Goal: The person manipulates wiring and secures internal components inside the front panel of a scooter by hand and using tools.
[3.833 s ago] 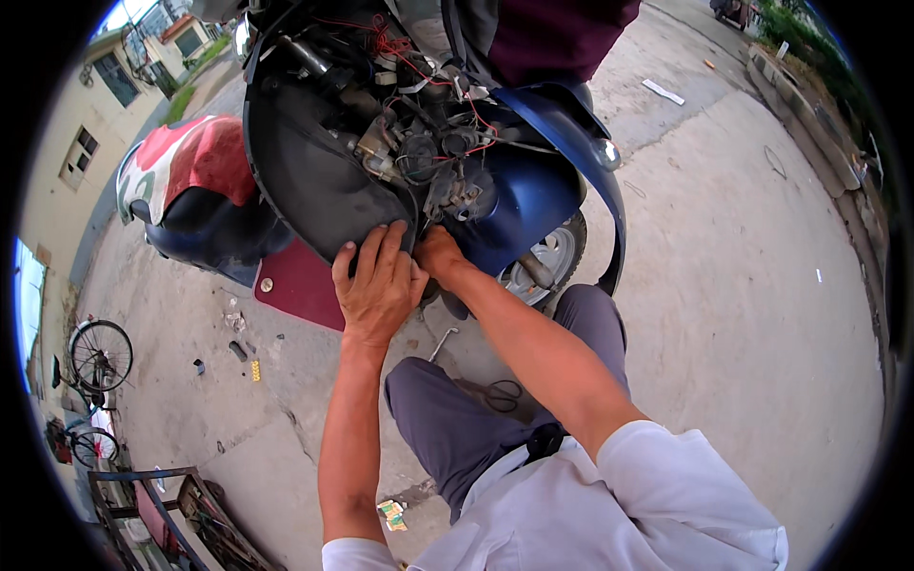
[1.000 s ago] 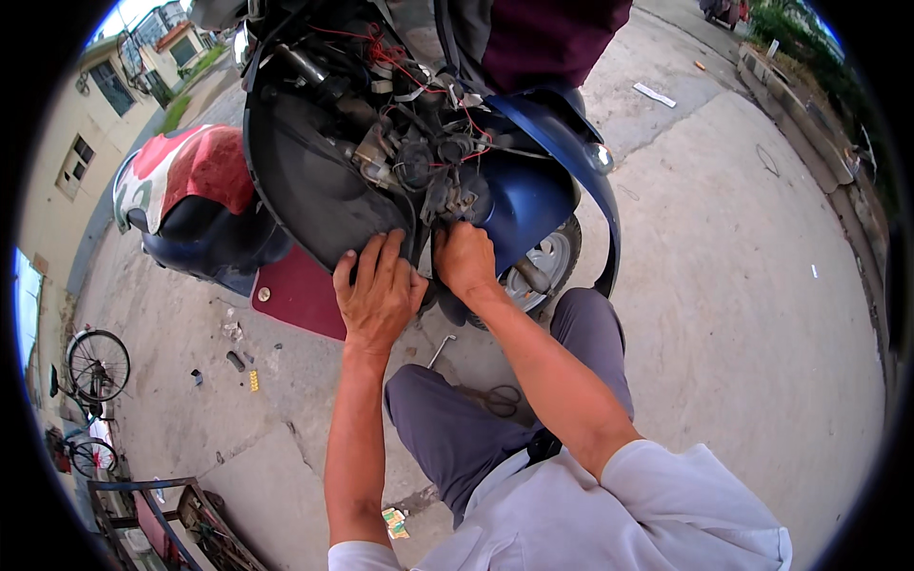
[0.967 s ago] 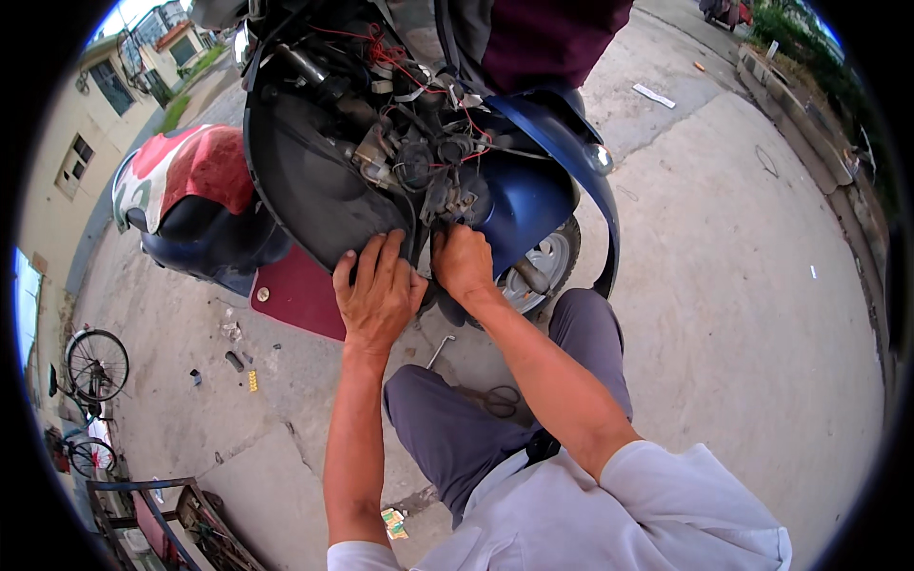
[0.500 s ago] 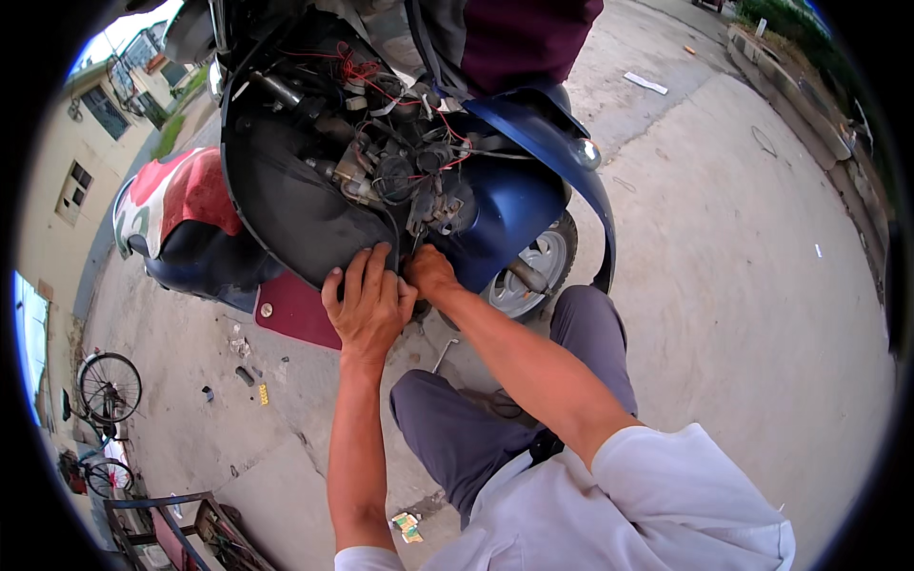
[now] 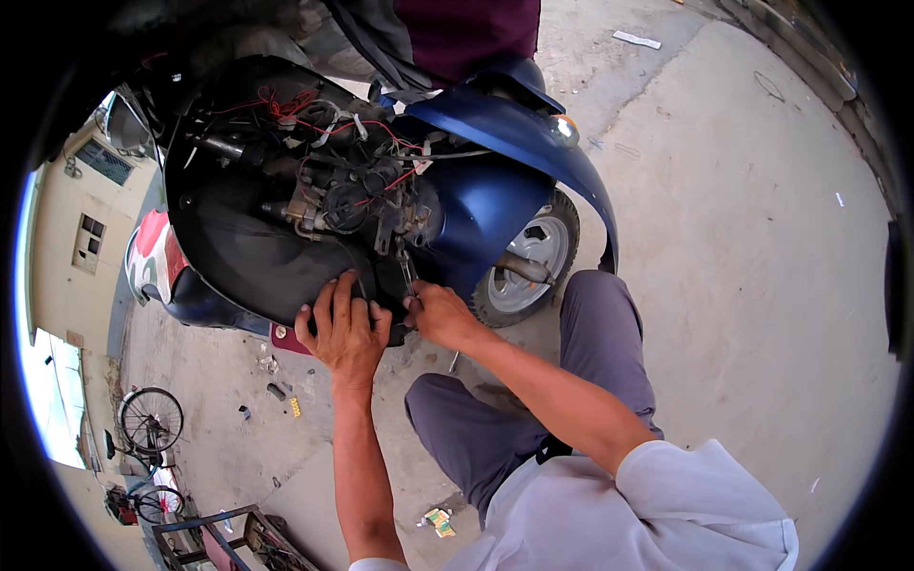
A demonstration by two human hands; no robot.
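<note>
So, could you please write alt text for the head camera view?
A person's left hand presses on the black inner cover of an opened blue scooter, while the right hand holds a thin tool at the exposed engine. Concrete ground surrounds them.

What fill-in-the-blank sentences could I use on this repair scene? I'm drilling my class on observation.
1. The scooter's body panel is ____ in colour.
2. The left hand rests on the ____ inner cover.
3. The right hand holds a thin ____ pointed up at the engine.

Missing words: blue; black; tool
</note>
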